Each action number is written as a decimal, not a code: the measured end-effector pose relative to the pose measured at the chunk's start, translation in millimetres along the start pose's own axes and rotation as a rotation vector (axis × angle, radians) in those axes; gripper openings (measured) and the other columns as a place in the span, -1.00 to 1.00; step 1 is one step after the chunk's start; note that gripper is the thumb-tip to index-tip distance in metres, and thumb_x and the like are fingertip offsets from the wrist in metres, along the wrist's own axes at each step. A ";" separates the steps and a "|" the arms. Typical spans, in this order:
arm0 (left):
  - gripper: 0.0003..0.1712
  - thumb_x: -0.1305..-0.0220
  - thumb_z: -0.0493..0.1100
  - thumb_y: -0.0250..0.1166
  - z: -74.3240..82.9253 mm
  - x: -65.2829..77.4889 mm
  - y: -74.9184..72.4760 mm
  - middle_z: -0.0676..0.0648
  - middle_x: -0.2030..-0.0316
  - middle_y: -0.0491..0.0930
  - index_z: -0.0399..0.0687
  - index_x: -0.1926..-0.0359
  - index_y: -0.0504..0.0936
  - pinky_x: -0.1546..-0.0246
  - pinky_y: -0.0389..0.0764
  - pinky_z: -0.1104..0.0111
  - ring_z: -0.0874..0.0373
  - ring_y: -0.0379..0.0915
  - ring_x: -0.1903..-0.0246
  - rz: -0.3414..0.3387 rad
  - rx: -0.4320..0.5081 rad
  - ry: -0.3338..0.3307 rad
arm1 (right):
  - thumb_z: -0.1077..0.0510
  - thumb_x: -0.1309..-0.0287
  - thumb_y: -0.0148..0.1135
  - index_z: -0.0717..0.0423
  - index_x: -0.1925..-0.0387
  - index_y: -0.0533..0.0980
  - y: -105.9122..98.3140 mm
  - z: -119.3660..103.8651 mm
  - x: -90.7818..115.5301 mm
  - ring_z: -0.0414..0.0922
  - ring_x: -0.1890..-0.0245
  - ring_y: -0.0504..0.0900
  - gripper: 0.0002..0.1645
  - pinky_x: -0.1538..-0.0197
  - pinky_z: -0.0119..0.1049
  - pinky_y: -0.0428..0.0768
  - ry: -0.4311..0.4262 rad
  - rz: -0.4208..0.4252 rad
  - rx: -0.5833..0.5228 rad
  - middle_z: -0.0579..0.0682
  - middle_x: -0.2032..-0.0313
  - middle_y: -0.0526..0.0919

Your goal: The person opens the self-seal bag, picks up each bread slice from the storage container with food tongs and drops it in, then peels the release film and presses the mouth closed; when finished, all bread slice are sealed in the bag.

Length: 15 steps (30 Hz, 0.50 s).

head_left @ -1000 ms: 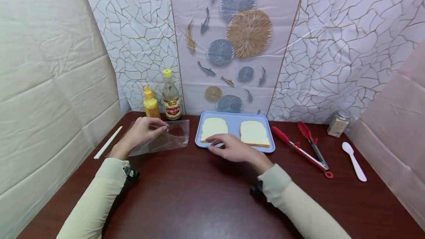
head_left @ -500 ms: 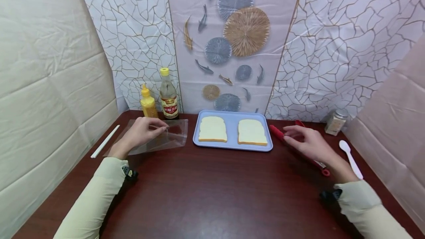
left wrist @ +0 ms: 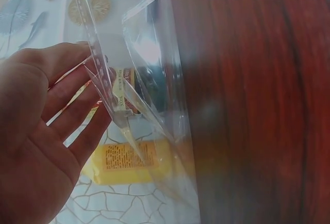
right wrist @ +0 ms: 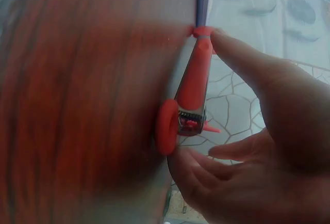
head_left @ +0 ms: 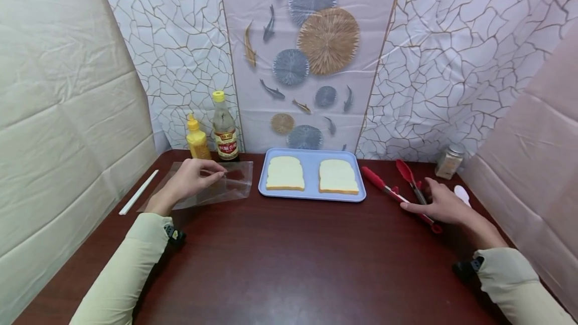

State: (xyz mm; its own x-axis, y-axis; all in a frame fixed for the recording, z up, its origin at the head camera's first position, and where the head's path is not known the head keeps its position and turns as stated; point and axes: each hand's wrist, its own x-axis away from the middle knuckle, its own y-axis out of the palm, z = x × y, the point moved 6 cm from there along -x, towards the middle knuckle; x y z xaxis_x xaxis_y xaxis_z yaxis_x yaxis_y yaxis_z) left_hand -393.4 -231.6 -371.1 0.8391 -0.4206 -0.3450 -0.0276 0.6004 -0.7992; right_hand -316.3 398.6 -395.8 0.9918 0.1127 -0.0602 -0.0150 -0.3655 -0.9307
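We see the left hand pinching a clear bag. Right hand straddles the red tongs, thumb and fingers parted, near a white spoon.

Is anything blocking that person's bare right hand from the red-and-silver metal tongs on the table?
Nothing visible does: the bare right hand is spread open right at the red-and-silver metal tongs. The white plastic spoon lies farther right, partly hidden by the hand, not between.
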 end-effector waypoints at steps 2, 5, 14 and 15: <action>-0.82 -0.48 -0.22 0.43 0.2 0.3 -0.7 -0.07 0.14 0.87 -0.14 -0.01 0.85 0.06 0.82 0.09 0.05 0.80 0.15 -0.003 0.000 0.005 | -0.34 -0.22 0.52 0.58 -0.30 0.31 2.1 -1.2 -1.8 0.19 0.11 0.69 0.16 0.09 0.06 0.69 0.014 -0.027 -0.006 0.41 0.08 0.69; -0.82 -0.48 -0.22 0.43 0.8 0.8 -0.6 -0.07 0.13 0.87 -0.13 -0.02 0.85 0.05 0.81 0.08 0.03 0.80 0.13 -0.010 -0.001 0.009 | -0.37 -0.22 0.50 0.62 -0.35 0.28 2.3 0.1 -1.7 0.21 0.07 0.72 0.23 0.05 0.10 0.72 0.051 -0.046 0.013 0.43 0.05 0.71; -0.81 -0.48 -0.21 0.43 0.7 0.0 1.5 -0.06 0.12 0.87 -0.12 -0.02 0.85 0.02 0.81 0.06 0.07 0.79 0.11 -0.020 -0.013 0.006 | -0.17 -0.37 0.39 0.54 -0.09 0.47 -0.4 1.1 1.0 0.02 0.37 0.58 -0.21 0.32 -0.12 0.54 0.037 -0.020 -0.027 0.16 0.39 0.61; -0.81 -0.48 -0.21 0.43 1.2 -0.4 1.3 -0.07 0.12 0.87 -0.13 -0.02 0.85 0.02 0.81 0.06 0.06 0.79 0.11 -0.018 -0.016 0.013 | -0.17 -0.39 0.37 0.49 -0.04 0.48 -0.9 0.0 1.1 -0.02 0.40 0.53 -0.27 0.35 -0.16 0.48 0.035 -0.005 -0.037 0.09 0.43 0.55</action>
State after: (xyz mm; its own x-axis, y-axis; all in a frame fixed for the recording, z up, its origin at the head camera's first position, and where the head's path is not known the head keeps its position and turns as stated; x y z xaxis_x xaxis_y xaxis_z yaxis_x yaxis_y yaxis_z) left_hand -393.2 -229.8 -371.4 0.8324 -0.4403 -0.3364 -0.0213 0.5813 -0.8134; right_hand -315.3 399.0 -395.0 0.9957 0.0823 -0.0421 -0.0058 -0.3986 -0.9171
